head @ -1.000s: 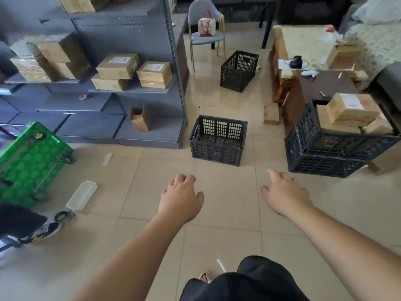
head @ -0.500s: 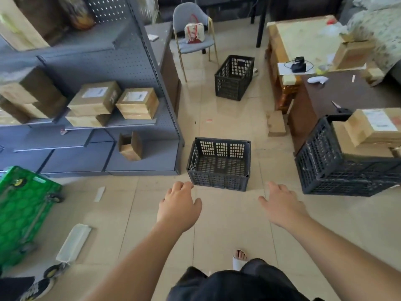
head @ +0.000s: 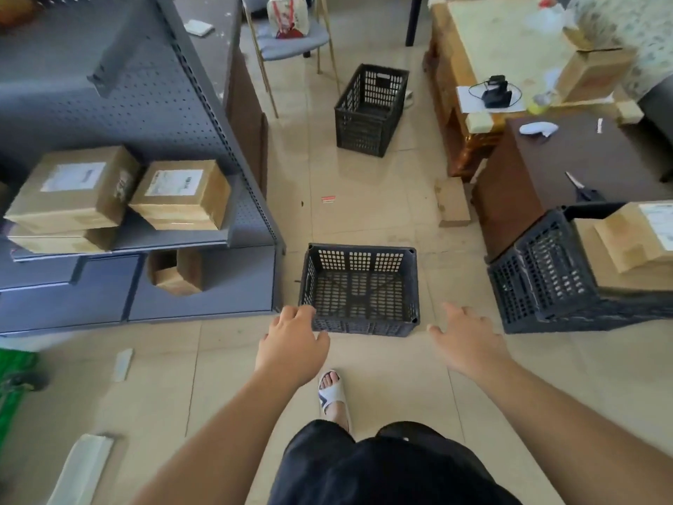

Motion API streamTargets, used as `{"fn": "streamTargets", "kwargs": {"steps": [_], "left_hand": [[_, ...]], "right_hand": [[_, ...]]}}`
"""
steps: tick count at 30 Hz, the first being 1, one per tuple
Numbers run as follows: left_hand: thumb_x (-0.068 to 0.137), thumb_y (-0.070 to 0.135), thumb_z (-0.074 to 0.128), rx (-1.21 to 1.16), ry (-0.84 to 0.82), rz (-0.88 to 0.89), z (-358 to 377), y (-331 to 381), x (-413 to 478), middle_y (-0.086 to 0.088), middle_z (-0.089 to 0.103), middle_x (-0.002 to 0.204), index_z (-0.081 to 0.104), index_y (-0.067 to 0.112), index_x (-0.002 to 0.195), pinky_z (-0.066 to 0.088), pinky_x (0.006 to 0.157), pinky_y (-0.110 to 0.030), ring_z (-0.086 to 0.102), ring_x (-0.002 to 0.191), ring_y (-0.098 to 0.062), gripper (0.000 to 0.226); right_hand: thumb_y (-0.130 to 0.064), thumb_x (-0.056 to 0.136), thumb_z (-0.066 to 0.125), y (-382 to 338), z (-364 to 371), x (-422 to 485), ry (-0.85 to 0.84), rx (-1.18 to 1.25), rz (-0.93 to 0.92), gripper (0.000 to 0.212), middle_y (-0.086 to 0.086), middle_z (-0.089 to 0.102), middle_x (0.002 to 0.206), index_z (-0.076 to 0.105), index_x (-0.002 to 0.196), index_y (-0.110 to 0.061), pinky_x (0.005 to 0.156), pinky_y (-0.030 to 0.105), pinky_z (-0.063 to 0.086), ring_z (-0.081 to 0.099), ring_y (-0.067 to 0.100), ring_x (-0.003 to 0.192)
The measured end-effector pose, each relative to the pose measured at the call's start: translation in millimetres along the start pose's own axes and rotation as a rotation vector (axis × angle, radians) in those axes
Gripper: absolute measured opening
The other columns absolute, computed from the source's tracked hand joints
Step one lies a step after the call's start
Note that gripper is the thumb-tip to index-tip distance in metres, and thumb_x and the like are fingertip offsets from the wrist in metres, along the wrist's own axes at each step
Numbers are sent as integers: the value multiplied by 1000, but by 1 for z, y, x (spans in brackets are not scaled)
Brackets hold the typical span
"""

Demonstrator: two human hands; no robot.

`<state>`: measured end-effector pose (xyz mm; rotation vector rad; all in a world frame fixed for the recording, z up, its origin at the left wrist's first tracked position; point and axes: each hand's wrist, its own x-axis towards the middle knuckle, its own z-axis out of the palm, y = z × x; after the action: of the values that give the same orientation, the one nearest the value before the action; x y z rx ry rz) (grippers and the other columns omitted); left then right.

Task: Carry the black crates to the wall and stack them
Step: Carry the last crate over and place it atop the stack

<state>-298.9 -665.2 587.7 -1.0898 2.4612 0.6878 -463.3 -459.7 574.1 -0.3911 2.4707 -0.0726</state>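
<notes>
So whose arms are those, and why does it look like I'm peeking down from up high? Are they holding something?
Those are a person's own two arms. A camera worn on their head looks forward and down, so you see what they see. The left hand and the right hand are both open and hold nothing. They reach toward the near crate, an empty black one on the tiled floor. The left fingers are at its near corner, but I cannot tell if they touch it. The far crate stands near a chair. The third crate, on the right, has cardboard boxes in it.
</notes>
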Motion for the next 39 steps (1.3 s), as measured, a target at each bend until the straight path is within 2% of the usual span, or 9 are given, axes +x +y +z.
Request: {"fn": "streamTargets", "kwargs": {"steps": [9, 12, 18, 23, 27, 31, 34, 37, 39], "left_hand": [[98, 41, 46, 97, -166, 63, -25, 8, 134, -2, 45, 149, 44, 26, 147, 43, 106, -46, 46, 134, -27, 51], [98, 40, 50, -2, -209, 27, -16, 14, 181, -2, 46, 149, 47, 25, 148, 48, 104, -44, 52, 129, -28, 52], [99, 36, 55, -198, -282, -102, 36, 15, 267, 2, 51, 145, 51, 26, 144, 45, 86, -29, 54, 112, -16, 46], [97, 31, 58, -287, -316, -208, 92, -1, 346, 0, 58, 131, 56, 24, 139, 51, 84, -34, 61, 102, -21, 42], [98, 25, 57, -236, -331, -249, 145, -26, 412, -1, 61, 122, 57, 21, 137, 47, 65, -25, 62, 86, -15, 40], [90, 32, 55, -97, -393, -199, 210, -71, 470, -7, 63, 129, 58, 21, 134, 54, 92, -43, 64, 105, -29, 46], [94, 27, 55, -75, -379, -270, 247, -100, 512, -8, 63, 128, 58, 18, 135, 55, 85, -40, 65, 100, -33, 42], [94, 29, 54, -93, -318, -315, 274, -123, 551, -7, 61, 131, 53, 18, 140, 59, 84, -46, 67, 97, -34, 48], [92, 30, 55, -63, -273, -259, 291, -140, 573, -9, 57, 135, 49, 19, 142, 57, 90, -52, 65, 106, -35, 52]], "right_hand": [[-46, 104, 41, -42, -4, 91, -96, 232, 209, 53, 14, 49, 144, 36, 151, -21, 100, 48, 45, 51, 37, 127], [-46, 102, 43, -45, -6, 133, -113, 255, 249, 54, 13, 51, 141, 39, 149, -20, 100, 48, 47, 52, 36, 126], [-46, 101, 47, -50, 17, 241, -182, 331, 298, 55, 12, 51, 142, 40, 148, -19, 102, 48, 47, 52, 34, 127], [-44, 101, 48, -47, 62, 337, -221, 349, 334, 58, 15, 51, 145, 38, 152, -18, 102, 48, 48, 53, 37, 129], [-41, 99, 48, -39, 115, 404, -256, 354, 396, 57, 17, 52, 143, 39, 150, -17, 101, 50, 50, 55, 40, 124], [-35, 99, 50, -26, 173, 467, -251, 409, 463, 55, 18, 58, 137, 41, 148, -13, 88, 39, 51, 60, 37, 106], [-34, 101, 51, -15, 216, 510, -221, 443, 514, 55, 16, 62, 134, 40, 150, -12, 71, 32, 44, 60, 34, 98], [-35, 100, 54, -7, 251, 545, -175, 446, 563, 57, 18, 63, 131, 39, 150, -12, 78, 36, 47, 63, 37, 102], [-36, 97, 57, -3, 273, 567, -147, 439, 587, 57, 18, 63, 129, 41, 146, -12, 87, 43, 54, 65, 40, 105]]}}
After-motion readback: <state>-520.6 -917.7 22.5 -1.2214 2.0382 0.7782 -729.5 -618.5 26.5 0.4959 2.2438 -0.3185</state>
